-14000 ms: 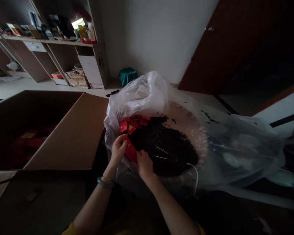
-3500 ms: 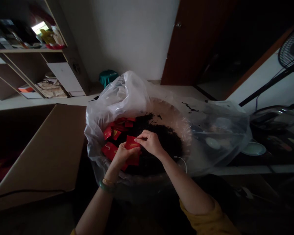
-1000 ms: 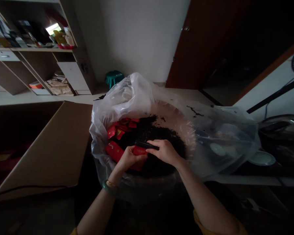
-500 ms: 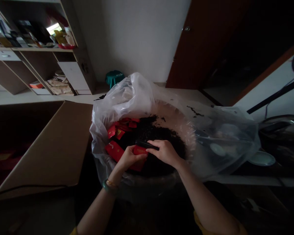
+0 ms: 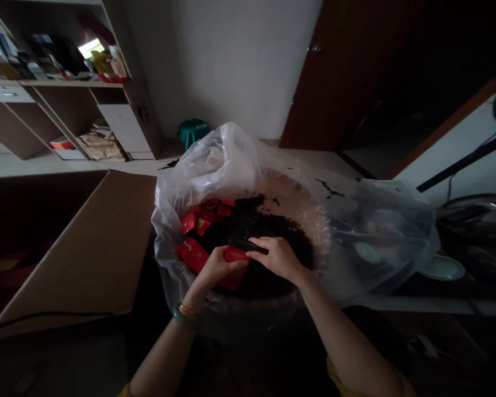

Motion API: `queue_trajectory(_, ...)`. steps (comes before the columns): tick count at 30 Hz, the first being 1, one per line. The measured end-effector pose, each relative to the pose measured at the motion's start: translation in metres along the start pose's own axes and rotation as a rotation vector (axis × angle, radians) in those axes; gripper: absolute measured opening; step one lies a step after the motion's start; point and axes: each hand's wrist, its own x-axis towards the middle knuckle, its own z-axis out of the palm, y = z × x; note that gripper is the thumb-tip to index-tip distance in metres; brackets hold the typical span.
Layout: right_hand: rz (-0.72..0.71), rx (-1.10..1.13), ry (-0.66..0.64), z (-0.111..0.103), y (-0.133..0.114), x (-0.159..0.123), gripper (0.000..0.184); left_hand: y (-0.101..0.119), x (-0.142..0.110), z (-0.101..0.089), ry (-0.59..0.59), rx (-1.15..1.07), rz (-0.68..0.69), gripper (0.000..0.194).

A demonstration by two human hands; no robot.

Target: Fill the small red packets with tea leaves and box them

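My left hand (image 5: 216,267) is closed on a small red packet (image 5: 236,254) with faint gold lettering. In my right hand (image 5: 280,257), the fingers and thumb grip a slim black bar-shaped tool (image 5: 244,243), which lies along the packet's upper edge. Below both hands is a round tub lined with a clear plastic bag (image 5: 169,220), holding dark, loose, leaf-like bits (image 5: 285,229). Several small red packets (image 5: 209,212) are heaped inside at the left, and a larger red packet (image 5: 193,253) rests close to my left hand.
An open cardboard box (image 5: 103,237) with red things inside stands to the left. The clear bag spreads right toward a pale dish (image 5: 442,267). Behind are shelves (image 5: 70,84) with clutter, a green-covered bin (image 5: 193,132) and a brown door (image 5: 310,94).
Almost nothing differs. Both hands keep the same place and hold, with the black tool still across the packet's top edge.
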Motion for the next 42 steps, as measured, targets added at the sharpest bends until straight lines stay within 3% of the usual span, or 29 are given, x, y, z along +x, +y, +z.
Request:
queue_trajectory(11,0.033,0.089,-0.032,0.005,0.001,-0.001,0.035,0.016,-0.004,-0.001,0.11,0.03,0.088,0.047)
queue_trajectory(16,0.093,0.141,0.094,0.002,0.014,-0.003,0.042,0.014,-0.002,-0.006,0.145,-0.11,0.058,0.045)
queue_trajectory(19,0.138,0.003,0.115,0.003,0.029,-0.008,0.039,0.014,-0.001,-0.008,0.215,-0.211,0.058,0.044)
queue_trajectory(25,0.085,-0.302,0.01,0.017,0.042,-0.016,0.038,0.011,0.001,-0.01,0.299,-0.257,0.057,0.04)
queue_trajectory(27,0.073,-0.237,0.045,0.022,0.034,-0.012,0.035,0.008,0.002,-0.009,0.316,-0.241,0.058,0.04)
queue_trajectory(32,0.079,0.198,0.157,0.037,0.001,0.005,0.028,0.005,0.003,-0.005,0.301,-0.169,0.087,0.046)
queue_trajectory(38,0.13,0.348,0.198,0.045,-0.012,0.011,0.031,0.006,-0.001,-0.006,0.225,-0.153,0.116,0.045)
queue_trajectory(40,0.204,0.46,0.18,0.045,-0.009,0.011,0.038,0.01,0.003,-0.011,0.272,-0.203,0.134,0.039)
queue_trajectory(42,0.302,0.611,0.196,0.047,-0.004,0.01,0.047,0.019,0.011,-0.021,0.411,-0.304,0.182,0.032)
